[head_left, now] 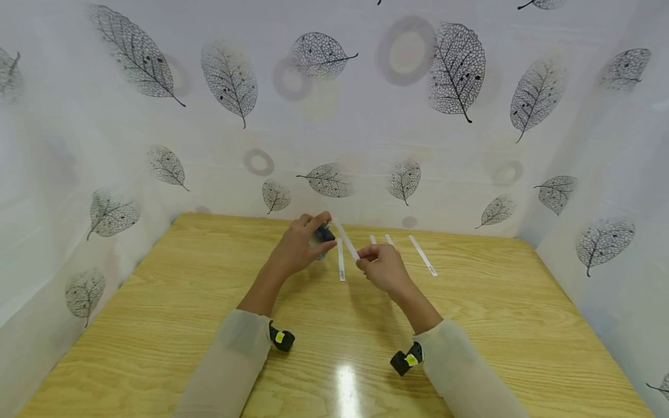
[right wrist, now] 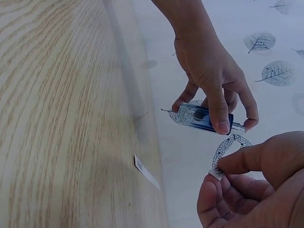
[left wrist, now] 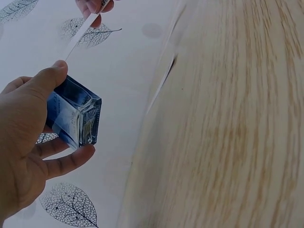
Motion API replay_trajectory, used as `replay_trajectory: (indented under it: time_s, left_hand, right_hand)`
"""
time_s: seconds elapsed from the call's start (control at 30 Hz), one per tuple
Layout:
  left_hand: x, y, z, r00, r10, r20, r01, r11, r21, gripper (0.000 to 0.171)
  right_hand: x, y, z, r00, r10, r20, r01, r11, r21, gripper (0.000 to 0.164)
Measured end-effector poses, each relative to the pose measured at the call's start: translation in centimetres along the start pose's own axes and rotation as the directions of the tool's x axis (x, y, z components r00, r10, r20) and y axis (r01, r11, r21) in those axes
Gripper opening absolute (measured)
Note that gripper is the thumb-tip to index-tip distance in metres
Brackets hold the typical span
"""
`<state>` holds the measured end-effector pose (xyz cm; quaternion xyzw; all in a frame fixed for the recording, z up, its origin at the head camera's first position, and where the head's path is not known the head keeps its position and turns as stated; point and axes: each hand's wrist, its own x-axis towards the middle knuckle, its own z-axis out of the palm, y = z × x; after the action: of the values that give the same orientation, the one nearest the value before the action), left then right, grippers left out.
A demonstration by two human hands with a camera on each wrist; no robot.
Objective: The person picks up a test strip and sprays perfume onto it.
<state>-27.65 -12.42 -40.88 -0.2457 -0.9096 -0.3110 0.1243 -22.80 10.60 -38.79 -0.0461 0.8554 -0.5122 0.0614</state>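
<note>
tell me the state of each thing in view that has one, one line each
left hand: grips the glass bottle
glass bottle: held off the table, silver top showing
right hand: pinches the held strip by its lower end
held strip: raised, slanted
leftmost table strip: lying on the table
two middle strips: partly hidden by the right hand
rightmost table strip: lying on the table

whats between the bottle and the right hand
In the head view, a white strip pinched by the right hand and a second strip lying on the table show between that hand and the bottle.
</note>
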Motion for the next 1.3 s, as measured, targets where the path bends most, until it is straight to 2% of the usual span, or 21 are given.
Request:
replay_trajectory:
  time_s: [0.53,0.97,1.3]
  left_hand:
    - [-0.07,0.07,-0.26,1.000,-0.018,0.011,0.018,1.000,-0.016,0.060]
    - [0.03,0.11,-0.40,1.000,0.010,-0.006,-0.010,1.000,0.005,0.060]
    - [-0.05,-0.22,-0.26,1.000,-0.003,0.024,0.004,1.000,-0.009,0.058]
  right_hand:
    - [-0.01,-0.08,0.09,1.000,0.029,0.005,-0.029,0.999,0.013,0.017]
    - [0.06,-0.06,0.12,1.000,0.029,0.003,-0.029,0.999,0.016,0.013]
    - [0.07,-0.01,0.29,1.000,0.028,0.011,-0.028,1.000,0.010,0.017]
